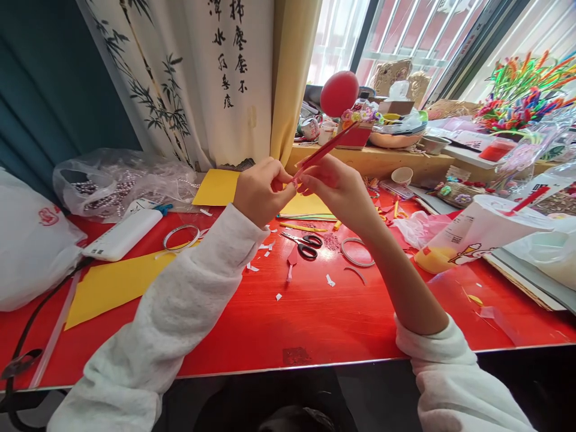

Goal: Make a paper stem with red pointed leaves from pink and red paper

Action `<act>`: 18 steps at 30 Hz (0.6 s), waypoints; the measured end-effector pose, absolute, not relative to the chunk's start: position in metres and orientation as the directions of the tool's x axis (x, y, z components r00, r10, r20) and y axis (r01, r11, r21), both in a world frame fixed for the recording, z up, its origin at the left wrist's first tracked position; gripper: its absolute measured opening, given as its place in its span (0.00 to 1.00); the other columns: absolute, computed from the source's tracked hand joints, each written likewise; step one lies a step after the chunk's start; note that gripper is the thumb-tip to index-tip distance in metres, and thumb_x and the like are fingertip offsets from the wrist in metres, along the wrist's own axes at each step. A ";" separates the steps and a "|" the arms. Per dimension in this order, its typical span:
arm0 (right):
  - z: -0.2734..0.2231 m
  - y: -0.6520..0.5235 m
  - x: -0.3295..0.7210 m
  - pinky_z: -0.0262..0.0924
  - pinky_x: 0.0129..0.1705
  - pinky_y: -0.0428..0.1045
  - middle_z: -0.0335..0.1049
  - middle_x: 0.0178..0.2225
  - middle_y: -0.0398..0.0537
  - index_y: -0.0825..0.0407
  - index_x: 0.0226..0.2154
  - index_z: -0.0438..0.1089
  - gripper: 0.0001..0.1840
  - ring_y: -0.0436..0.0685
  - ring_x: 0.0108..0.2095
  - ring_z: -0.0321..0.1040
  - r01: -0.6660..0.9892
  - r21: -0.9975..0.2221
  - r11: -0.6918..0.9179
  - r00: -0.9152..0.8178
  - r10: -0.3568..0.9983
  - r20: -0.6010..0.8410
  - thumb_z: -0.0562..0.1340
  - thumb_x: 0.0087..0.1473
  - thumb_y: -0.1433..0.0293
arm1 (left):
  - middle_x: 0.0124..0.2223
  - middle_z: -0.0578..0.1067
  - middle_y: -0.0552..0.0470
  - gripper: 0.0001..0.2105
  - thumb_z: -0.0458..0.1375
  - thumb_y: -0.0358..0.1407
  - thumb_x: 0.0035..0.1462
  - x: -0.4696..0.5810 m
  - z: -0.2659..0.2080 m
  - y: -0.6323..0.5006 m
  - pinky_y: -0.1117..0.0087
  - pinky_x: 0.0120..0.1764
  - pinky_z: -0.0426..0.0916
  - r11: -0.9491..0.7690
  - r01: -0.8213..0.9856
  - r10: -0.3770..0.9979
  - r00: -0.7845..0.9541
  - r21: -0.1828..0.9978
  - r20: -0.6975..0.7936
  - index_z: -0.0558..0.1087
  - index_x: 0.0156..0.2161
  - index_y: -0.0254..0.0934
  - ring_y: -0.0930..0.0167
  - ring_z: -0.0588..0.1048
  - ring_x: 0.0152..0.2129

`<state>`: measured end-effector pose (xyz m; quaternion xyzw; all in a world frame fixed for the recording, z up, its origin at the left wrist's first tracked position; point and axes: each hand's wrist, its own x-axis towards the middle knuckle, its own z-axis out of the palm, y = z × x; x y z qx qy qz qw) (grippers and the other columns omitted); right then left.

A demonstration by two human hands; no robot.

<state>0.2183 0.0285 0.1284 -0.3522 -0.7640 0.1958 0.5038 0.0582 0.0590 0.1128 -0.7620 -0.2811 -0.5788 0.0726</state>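
Observation:
Above the middle of the red table, my left hand pinches the lower end of a long thin red strip, perhaps folded paper. My right hand holds the same strip close by, thumb and fingertips pressed together. The strip slants up and right past the right hand. Exactly how the fingertips meet is partly hidden. Below the hands lie small black-handled scissors, with a small red pointed piece on a pinkish stem nearer to me. White paper scraps are scattered around them.
Yellow sheets lie at left, beside a white power bank and a tape roll. Another thin roll is right of the scissors. A tilted drink cup stands at right. A cluttered ledge runs along the window.

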 end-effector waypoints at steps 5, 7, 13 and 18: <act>0.132 0.025 0.220 0.68 0.38 0.46 0.71 0.30 0.42 0.54 0.35 0.73 0.09 0.48 0.33 0.70 0.230 -0.721 0.653 -0.307 0.752 0.583 0.58 0.54 0.69 | 0.18 0.64 0.59 0.10 0.60 0.26 0.41 0.061 0.112 0.055 0.75 0.22 0.56 -0.825 0.465 0.414 0.109 0.322 0.904 0.62 0.18 0.35 0.80 0.60 0.16; 0.133 0.023 0.220 0.69 0.38 0.46 0.71 0.31 0.44 0.55 0.34 0.73 0.09 0.48 0.34 0.70 0.196 -0.746 0.636 -0.323 0.760 0.564 0.59 0.53 0.68 | 0.18 0.64 0.59 0.11 0.60 0.26 0.41 0.062 0.112 0.053 0.76 0.22 0.56 -0.804 0.430 0.484 0.069 0.412 0.872 0.62 0.17 0.35 0.80 0.60 0.16; 0.130 0.029 0.220 0.69 0.39 0.48 0.72 0.31 0.44 0.56 0.32 0.74 0.08 0.49 0.32 0.71 0.214 -0.796 0.566 -0.244 0.820 0.517 0.63 0.49 0.69 | 0.17 0.68 0.57 0.07 0.62 0.33 0.45 0.065 0.111 0.055 0.76 0.21 0.59 -0.663 0.282 0.737 0.086 0.693 0.670 0.70 0.21 0.34 0.78 0.65 0.16; 0.124 0.042 0.228 0.68 0.36 0.46 0.72 0.31 0.44 0.55 0.32 0.74 0.07 0.47 0.31 0.69 0.203 -0.796 0.570 -0.202 0.820 0.536 0.63 0.49 0.70 | 0.28 0.75 0.53 0.06 0.59 0.32 0.50 0.060 0.116 0.059 0.76 0.26 0.63 -0.693 0.327 0.721 0.291 0.643 0.629 0.77 0.33 0.33 0.78 0.69 0.19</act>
